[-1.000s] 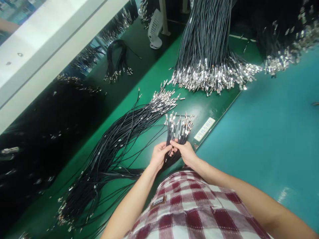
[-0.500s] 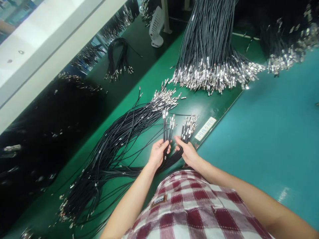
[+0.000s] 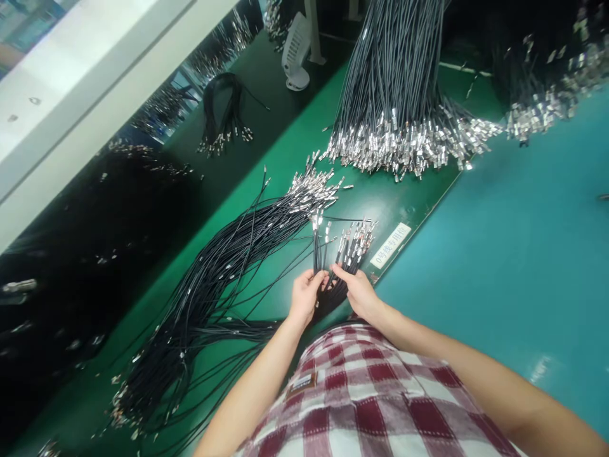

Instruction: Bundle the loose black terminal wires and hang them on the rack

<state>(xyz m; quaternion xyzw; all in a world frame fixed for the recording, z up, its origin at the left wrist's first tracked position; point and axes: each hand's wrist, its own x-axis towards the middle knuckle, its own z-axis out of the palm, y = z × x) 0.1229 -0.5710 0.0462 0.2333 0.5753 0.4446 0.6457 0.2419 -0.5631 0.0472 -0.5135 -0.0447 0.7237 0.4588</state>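
Black cables with silver metal terminals fill both my hands near the table's front edge. My left hand (image 3: pixel 306 294) is closed round a small bunch of cables (image 3: pixel 316 244), their terminals pointing up. Beside it, my right hand (image 3: pixel 358 289) grips a thicker bunch of cables (image 3: pixel 354 244), thumb toward the left hand. The two hands almost touch, and a few cables stand between them. The held cables run back leftward along the table, partly hidden by my left forearm. Behind my hands lies a large loose bundle of black cables (image 3: pixel 228 254).
A thick cable stack (image 3: pixel 390 70) lies at the back of the green table (image 3: pixel 375 193). A smaller looped bundle (image 3: pixel 223 108) and a white fan (image 3: pixel 295 54) stand farther left. A white label (image 3: pixel 391 245) marks the table edge. A pale beam (image 3: pixel 95 82) crosses the upper left.
Several cables have passed from the left bunch to the right one, so the left bunch is thinner and the right one wider. My hands have come closer together.
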